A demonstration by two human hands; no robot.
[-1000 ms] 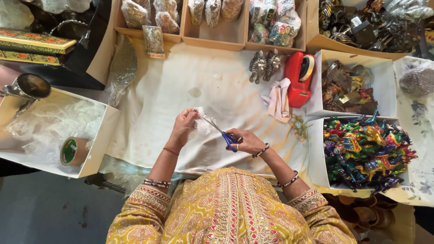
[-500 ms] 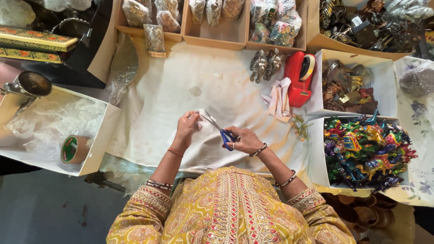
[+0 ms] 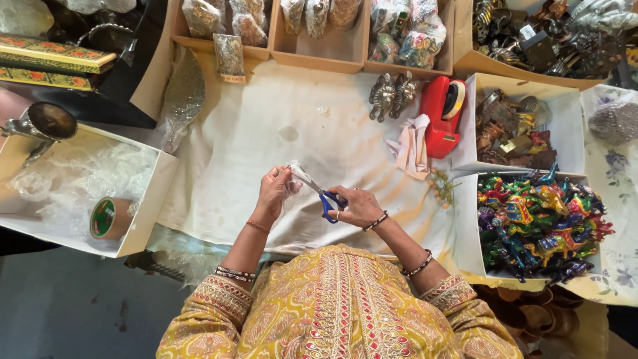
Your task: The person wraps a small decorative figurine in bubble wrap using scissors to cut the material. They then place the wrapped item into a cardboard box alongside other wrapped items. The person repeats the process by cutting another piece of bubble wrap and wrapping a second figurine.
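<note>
One scissors (image 3: 323, 195), blades up-left

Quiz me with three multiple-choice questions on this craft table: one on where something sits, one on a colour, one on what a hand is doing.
1. Where is the red tape dispenser?
A. on the white cloth beside the white boxes
B. inside the left box
C. on the floor

2. What colour are the handles of the scissors?
A. green
B. blue
C. black

3. What is the left hand doing?
A. resting flat on the cloth
B. lifting a box
C. holding a small clear plastic piece at the blades

Answers: 1 A, it lies on the white cloth next to the boxes; 2 B, blue loops show in the right hand; 3 C, the fingers pinch the plastic.
</note>
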